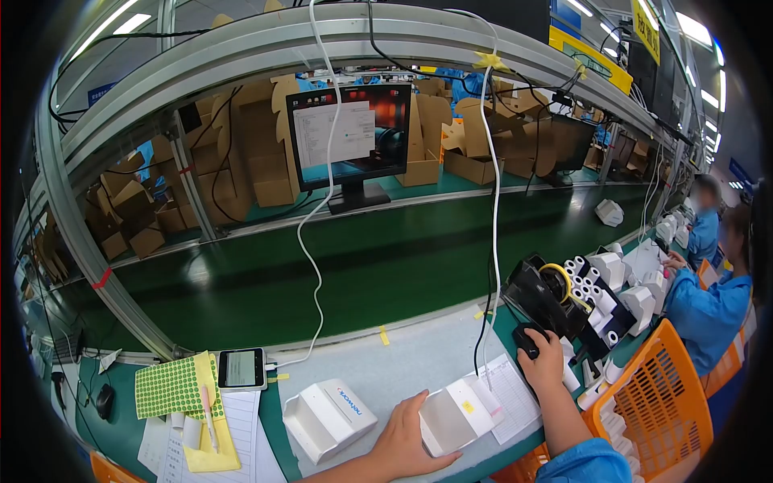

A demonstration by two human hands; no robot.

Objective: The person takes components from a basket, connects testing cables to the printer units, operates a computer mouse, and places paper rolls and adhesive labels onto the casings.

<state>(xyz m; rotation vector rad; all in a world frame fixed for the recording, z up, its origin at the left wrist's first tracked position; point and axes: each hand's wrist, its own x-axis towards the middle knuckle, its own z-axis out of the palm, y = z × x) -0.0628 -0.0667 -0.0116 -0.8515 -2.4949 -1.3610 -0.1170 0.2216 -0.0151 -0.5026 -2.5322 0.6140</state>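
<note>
My left hand (403, 441) is wrapped round the left side of a white plastic device (452, 417) with an open hollow front and a yellow sticker on top. White and black cables run down to the back of that device. Left of it stands a similar white device (328, 419) with "network" printed on it, apart from my hand. My right hand (543, 362) rests closed over a black computer mouse (527, 341) beside a printed sheet (514, 402).
A monitor (350, 141) stands behind the green conveyor (241, 278). At left lie a handheld terminal (241, 369), green dot stickers (173, 386) and a pen (209, 419). Right are paper rolls (581, 282), an orange basket (664, 386) and a co-worker in blue (708, 310).
</note>
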